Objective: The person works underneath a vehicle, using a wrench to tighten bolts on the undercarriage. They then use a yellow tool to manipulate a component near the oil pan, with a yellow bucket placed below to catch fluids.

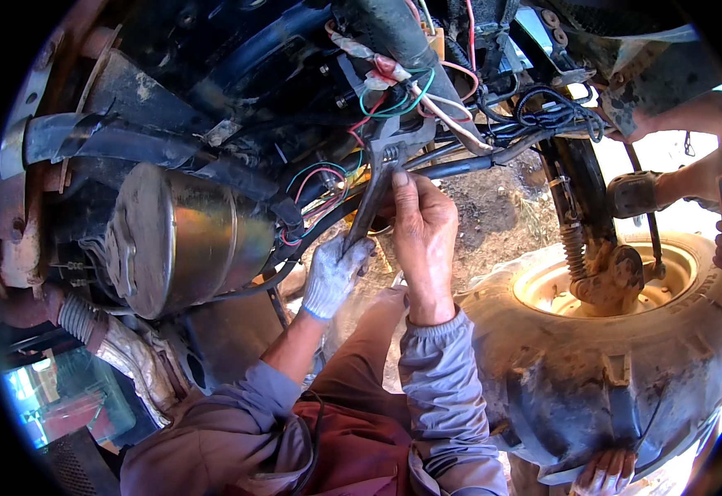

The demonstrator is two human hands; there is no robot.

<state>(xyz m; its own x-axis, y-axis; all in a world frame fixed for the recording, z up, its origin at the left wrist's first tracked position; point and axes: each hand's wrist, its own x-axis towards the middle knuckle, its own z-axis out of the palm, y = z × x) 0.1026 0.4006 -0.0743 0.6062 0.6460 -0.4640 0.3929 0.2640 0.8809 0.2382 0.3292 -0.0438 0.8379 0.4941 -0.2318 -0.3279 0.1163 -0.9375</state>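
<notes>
Fingers of the white-gloved left hand [333,273] wrap the dark-steel adjustable wrench [370,208] right of the scuffed metal canister [200,240], bare right hand [424,223] gripping nearer the tool's head, whose bite, hard to see, I'd seat squarely.

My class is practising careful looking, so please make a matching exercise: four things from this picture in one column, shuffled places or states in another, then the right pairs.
Column one
1. The person's left hand
2. Adjustable wrench
3. Metal cylinder
4. Large tyre

Column two
A. At the picture's right, chunky-treaded
B. Slanting, head end uppermost
C. Gloved
D. At the picture's left, rounded and shiny

Pairs: 1-C, 2-B, 3-D, 4-A
</notes>
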